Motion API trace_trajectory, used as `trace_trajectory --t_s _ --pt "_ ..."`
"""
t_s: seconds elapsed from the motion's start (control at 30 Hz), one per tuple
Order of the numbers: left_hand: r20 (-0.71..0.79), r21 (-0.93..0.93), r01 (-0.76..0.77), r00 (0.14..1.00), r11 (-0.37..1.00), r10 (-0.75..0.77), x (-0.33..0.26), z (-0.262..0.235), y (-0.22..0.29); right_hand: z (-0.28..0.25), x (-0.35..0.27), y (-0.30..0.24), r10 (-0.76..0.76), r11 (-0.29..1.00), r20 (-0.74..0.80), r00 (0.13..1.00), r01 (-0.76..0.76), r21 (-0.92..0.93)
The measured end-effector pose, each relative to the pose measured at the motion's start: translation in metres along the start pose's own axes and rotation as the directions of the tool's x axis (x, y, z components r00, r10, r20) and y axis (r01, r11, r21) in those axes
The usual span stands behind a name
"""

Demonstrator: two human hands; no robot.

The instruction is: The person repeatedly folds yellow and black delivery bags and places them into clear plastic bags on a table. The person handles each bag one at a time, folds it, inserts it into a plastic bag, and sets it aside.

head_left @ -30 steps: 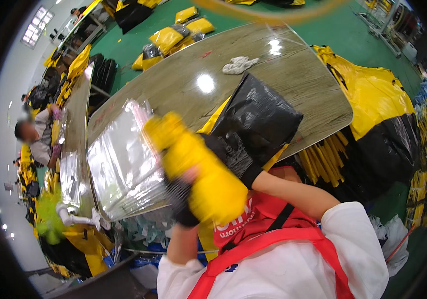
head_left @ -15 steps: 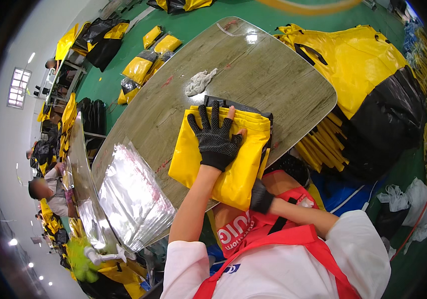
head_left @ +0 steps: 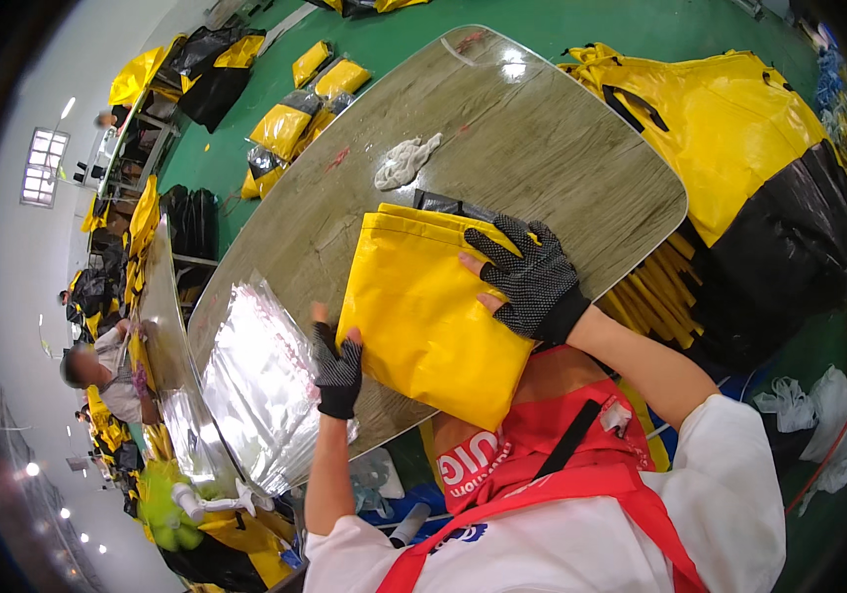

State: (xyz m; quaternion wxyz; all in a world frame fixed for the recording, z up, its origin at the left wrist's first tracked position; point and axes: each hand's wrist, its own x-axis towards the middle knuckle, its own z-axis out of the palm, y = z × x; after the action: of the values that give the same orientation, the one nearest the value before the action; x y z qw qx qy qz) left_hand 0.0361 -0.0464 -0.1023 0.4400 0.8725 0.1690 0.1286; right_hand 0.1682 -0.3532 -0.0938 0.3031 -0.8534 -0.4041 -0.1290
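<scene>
— Where's the yellow bag [head_left: 423,316]?
— Flat on the table's [head_left: 542,128] near edge. Gloved right hand [head_left: 532,282] spread, pressing its right side; left hand [head_left: 336,368] pinches the left edge, beside clear plastic sleeves [head_left: 260,385].

Folded yellow bag [head_left: 423,316] is laid flat on the grey wood-grain table [head_left: 542,128]; it is pressed at its right edge by the gloved right hand [head_left: 532,282], palm down, fingers spread, while its left edge is gripped by the gloved left hand [head_left: 336,371]. A stack of clear plastic sleeves [head_left: 260,395] is seen just left of the left hand, and a crumpled white rag [head_left: 405,161] lies further up the table, well apart from the bag. A large yellow-and-black bag pile [head_left: 739,138] is seen beyond the table's right edge.
</scene>
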Motion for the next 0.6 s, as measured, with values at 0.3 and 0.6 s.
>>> trace_trajectory --t_s 0.3,0.6 --pt "0.297 0.575 -0.598 0.788 0.558 0.539 0.052 0.015 0.08 0.001 -0.009 0.007 -0.018 1.0 -0.025 1.0 0.018 0.002" --pt "0.659 0.047 -0.592 0.623 0.804 0.421 0.023 0.089 0.046 -0.025 -0.096 0.033 -0.43 0.903 0.085 0.899 0.428 0.041"
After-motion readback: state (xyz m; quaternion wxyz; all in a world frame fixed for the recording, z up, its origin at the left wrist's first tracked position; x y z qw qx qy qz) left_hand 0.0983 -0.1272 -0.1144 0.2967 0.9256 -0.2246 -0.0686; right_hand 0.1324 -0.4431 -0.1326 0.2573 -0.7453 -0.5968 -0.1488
